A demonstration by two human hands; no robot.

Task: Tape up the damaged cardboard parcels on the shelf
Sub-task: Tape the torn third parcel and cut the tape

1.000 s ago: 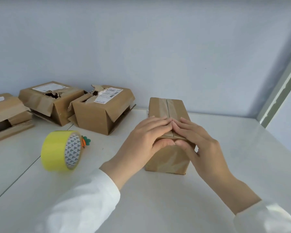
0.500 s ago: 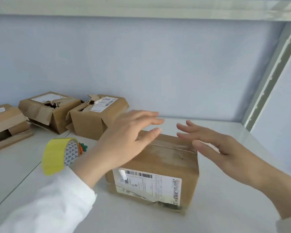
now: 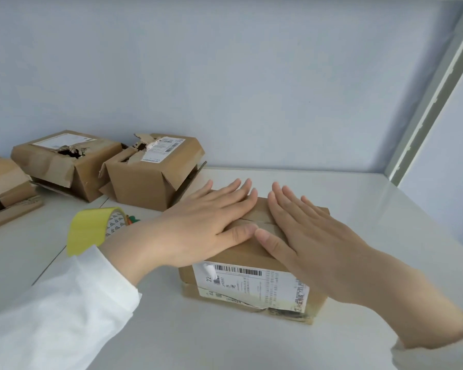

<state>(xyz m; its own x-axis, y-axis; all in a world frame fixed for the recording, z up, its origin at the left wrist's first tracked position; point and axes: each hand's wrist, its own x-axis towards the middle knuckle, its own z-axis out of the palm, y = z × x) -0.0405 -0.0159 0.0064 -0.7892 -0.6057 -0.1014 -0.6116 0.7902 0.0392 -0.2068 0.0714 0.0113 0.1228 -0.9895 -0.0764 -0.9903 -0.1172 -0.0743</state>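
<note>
A taped cardboard parcel [image 3: 251, 287] lies on the white shelf [image 3: 385, 225], its torn shipping label facing me. My left hand [image 3: 206, 222] and my right hand [image 3: 308, 236] press flat on its top, fingers straight, thumbs almost meeting over the tape seam. A yellow tape roll [image 3: 91, 229] stands on edge to the left, partly behind my left wrist. Three damaged parcels sit at the back left: one with a torn corner [image 3: 150, 180], one with a hole in its top [image 3: 62, 164], and one with a loose flap [image 3: 3, 188] at the frame edge.
A small orange and green object [image 3: 131, 219] lies behind the tape roll. The blue-grey back wall [image 3: 225, 89] closes the shelf, and a metal upright [image 3: 433, 102] stands at the right. A seam [image 3: 51, 263] runs across the shelf surface on the left.
The parcel was turned so its label side faces me. Both hands, raised above it half a second ago, now lie flat on its top.
</note>
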